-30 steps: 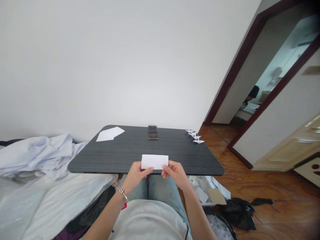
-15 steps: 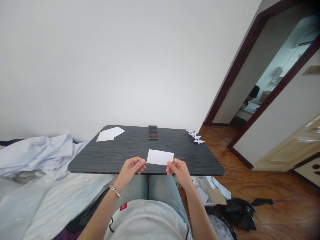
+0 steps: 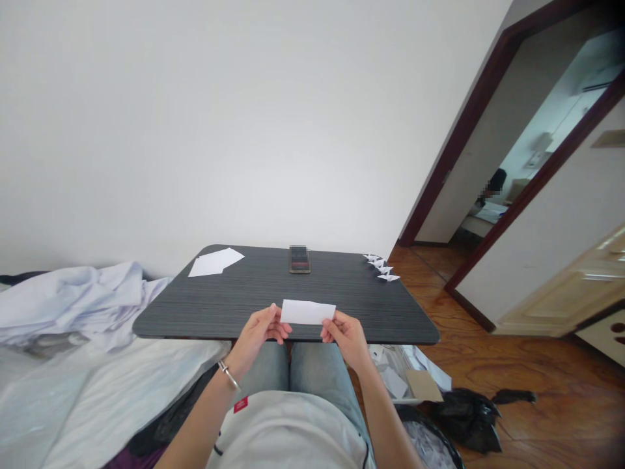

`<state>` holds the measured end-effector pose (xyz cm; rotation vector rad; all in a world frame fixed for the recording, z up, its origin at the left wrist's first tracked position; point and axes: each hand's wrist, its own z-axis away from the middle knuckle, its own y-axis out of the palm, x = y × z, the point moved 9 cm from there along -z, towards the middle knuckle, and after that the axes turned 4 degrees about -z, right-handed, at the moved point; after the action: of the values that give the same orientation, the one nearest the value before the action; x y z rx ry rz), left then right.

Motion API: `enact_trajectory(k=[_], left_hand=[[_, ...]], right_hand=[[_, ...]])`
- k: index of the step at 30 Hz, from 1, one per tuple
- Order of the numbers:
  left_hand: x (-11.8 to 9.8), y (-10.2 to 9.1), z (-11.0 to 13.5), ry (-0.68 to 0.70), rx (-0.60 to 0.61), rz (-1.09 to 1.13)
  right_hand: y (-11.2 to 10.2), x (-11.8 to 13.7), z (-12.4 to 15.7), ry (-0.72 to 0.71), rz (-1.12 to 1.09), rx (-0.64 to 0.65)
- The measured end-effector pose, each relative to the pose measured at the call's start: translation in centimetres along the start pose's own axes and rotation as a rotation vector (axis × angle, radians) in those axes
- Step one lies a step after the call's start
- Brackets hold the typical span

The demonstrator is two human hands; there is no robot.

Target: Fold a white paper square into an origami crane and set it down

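Note:
A small white paper slip (image 3: 307,312) is held over the near edge of the dark grey table (image 3: 234,299). My left hand (image 3: 261,332) pinches its left end, and my right hand (image 3: 344,332) pinches its right end. Both hands hover just above the table's front rim, over my lap. A metal bracelet sits on my left wrist.
A phone (image 3: 299,258) lies at the table's far middle, loose white sheets (image 3: 215,262) at the far left, several folded paper pieces (image 3: 382,267) at the far right. White bedding (image 3: 73,312) lies left. Paper scraps and a black bag (image 3: 463,417) lie on the wooden floor right. A doorway opens at the right.
Half a second ago only my right hand held the slip, tilted and higher. My left hand has come back onto its left end, and the slip now sits lower and level.

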<state>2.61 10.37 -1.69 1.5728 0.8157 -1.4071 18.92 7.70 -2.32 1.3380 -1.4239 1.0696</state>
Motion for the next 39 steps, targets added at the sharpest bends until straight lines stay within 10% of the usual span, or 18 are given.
enact_trajectory(k=[13, 39], left_hand=[[-0.2, 1.3, 0.3, -0.034, 0.148, -0.052], [1.3, 0.2, -0.6, 0.054, 0.079, -0.356]], right_hand=[[-0.2, 0.2, 0.0, 0.001, 0.029, -0.007], [0.6, -1.1, 0.0, 0.185, -0.292, 0.055]])
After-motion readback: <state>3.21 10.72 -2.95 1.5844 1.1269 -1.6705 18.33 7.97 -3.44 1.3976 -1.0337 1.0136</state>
